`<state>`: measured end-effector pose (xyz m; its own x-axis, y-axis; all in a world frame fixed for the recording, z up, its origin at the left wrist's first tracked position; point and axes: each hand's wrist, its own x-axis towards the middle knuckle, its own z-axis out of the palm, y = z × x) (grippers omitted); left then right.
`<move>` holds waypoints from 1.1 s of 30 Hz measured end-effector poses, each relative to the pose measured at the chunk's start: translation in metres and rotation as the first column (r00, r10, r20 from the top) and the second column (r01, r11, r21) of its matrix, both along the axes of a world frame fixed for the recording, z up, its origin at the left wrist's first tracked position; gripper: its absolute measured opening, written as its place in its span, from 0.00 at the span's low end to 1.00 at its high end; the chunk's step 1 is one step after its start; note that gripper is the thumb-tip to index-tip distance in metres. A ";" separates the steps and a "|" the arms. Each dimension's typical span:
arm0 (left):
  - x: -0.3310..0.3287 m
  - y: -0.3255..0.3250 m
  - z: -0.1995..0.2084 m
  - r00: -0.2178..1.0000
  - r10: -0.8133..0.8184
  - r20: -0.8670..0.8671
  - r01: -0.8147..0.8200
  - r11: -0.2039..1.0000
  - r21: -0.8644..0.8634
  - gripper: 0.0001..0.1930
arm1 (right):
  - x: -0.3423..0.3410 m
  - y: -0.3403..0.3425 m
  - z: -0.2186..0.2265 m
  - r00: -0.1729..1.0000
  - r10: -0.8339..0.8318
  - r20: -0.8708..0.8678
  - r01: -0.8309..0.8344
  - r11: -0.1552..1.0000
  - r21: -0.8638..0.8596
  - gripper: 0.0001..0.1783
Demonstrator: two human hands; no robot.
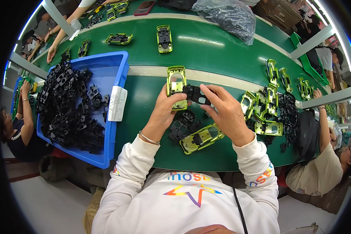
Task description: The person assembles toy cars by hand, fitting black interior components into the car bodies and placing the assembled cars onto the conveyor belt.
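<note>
My left hand (pixel 165 104) is closed on a lime-green toy car body (pixel 176 74), held upright above the table with its near end by my thumb. Between thumb and fingers, my right hand (pixel 224 109) grips a flat black plastic part (pixel 194 93) with square openings. The part's left end meets the car body's right side; whether it is fitted in, I cannot tell. Below my hands another lime-green car body (pixel 201 138) lies tilted on the table, with a dark piece inside. Loose black parts (pixel 179 126) lie beside it, partly hidden by my hands.
A blue bin (pixel 111 144) heaped with black parts stands at left, a white label on its rim. Lime-green car bodies (pixel 272 99) and black parts (pixel 288 117) are piled at right. Across the pale strip, several cars rest on the green belt (pixel 206 50). Other people sit on both sides.
</note>
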<state>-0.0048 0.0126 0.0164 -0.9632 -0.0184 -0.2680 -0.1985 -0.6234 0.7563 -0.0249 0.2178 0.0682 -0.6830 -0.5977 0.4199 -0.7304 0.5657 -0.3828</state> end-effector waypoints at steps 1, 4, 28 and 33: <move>0.001 0.000 0.001 0.999 -0.024 -0.041 0.021 0.998 -0.064 0.32 | 0.000 0.000 0.000 1.000 -0.009 0.017 0.010 0.997 -0.071 0.34; 0.000 0.003 -0.005 0.991 0.069 -0.116 -0.051 0.988 0.149 0.26 | 0.002 -0.009 0.002 0.999 -0.037 0.028 0.043 0.972 -0.230 0.31; 0.013 0.022 -0.002 0.933 0.189 -0.308 -0.124 0.968 0.218 0.22 | 0.015 -0.059 0.009 0.965 -0.159 0.210 0.217 0.931 -0.293 0.27; 0.014 0.021 -0.003 0.939 0.162 -0.305 -0.086 0.965 0.249 0.21 | 0.019 -0.057 0.011 0.967 -0.145 0.207 0.205 0.929 -0.308 0.27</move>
